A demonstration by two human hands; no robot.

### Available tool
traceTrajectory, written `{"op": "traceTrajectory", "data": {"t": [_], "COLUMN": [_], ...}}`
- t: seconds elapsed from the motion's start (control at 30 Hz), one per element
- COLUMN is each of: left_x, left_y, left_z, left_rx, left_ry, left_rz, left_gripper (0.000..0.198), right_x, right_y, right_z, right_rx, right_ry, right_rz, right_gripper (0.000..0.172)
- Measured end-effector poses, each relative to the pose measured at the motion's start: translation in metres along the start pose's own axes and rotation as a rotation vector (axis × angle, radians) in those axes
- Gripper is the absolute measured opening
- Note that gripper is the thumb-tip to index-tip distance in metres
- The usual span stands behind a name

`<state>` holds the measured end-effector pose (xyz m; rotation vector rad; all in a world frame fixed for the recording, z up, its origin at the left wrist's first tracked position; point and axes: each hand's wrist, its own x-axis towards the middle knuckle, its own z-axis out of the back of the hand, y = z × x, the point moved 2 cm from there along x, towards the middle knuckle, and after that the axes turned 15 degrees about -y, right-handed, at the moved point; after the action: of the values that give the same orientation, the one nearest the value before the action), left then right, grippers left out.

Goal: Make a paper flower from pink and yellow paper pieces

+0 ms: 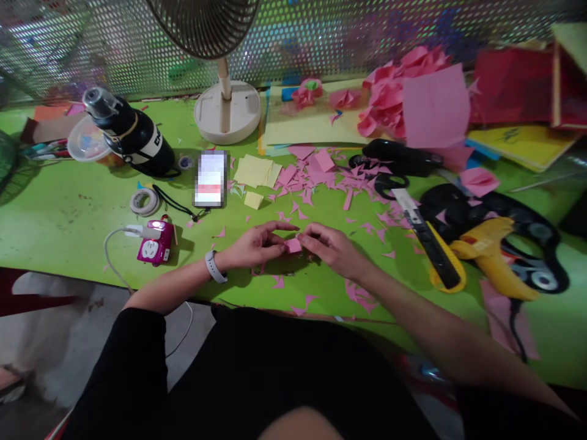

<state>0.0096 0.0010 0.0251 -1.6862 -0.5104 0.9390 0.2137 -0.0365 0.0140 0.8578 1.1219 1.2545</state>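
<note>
A small folded piece of pink paper [293, 245] is held between my two hands, just above the green table near its front edge. My left hand [259, 244], with a pale watch band at the wrist, pinches the paper's left side between thumb and fingers. From the other side, my right hand [331, 247] has its thumb and fingertips closed at the paper's right edge. Pink paper scraps [316, 177] lie scattered beyond and around both hands. Behind them sits a stack of pale yellow paper squares [257, 171].
Left stand a black bottle [147, 146], a tape roll [144, 201], a phone [211, 178] and a purple power adapter [156, 242]. A fan [228, 113] is at the back. Right lie a yellow utility knife [431, 244], a yellow glue gun [498, 256] and pink paper petals [387, 98].
</note>
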Motion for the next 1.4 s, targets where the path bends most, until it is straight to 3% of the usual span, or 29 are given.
{"op": "traceTrajectory", "data": {"t": [0.13, 0.37, 0.57, 0.83, 1.1, 1.27, 1.4], "left_x": [0.001, 0.002, -0.001, -0.002, 0.001, 0.001, 0.002], "left_y": [0.002, 0.003, 0.004, 0.001, 0.002, 0.0, 0.001], "left_z": [-0.002, -0.001, -0.005, -0.008, -0.006, -0.001, 0.004], "left_rx": [-0.059, -0.183, -0.217, -0.162, -0.043, 0.081, 0.14], "left_ry": [0.004, -0.057, 0.103, 0.158, 0.093, 0.063, -0.026], "left_rz": [0.023, 0.15, 0.312, 0.261, 0.131, 0.052, -0.022], "left_gripper": [0.059, 0.051, 0.055, 0.042, 0.055, 0.054, 0.05], "right_x": [-0.002, -0.006, -0.008, -0.008, -0.005, -0.001, 0.002], "right_y": [0.006, 0.004, 0.006, 0.003, 0.009, 0.0, 0.003], "right_z": [-0.004, -0.006, -0.006, -0.006, -0.007, -0.006, -0.007], "right_rx": [0.016, 0.041, 0.091, 0.079, -0.01, 0.009, -0.115], "right_ry": [0.136, 0.171, 0.179, 0.132, 0.14, 0.214, 0.146], "right_rz": [-0.015, 0.04, 0.036, 0.051, 0.114, 0.039, 0.123], "right_gripper": [0.049, 0.047, 0.049, 0.047, 0.045, 0.041, 0.038]}}
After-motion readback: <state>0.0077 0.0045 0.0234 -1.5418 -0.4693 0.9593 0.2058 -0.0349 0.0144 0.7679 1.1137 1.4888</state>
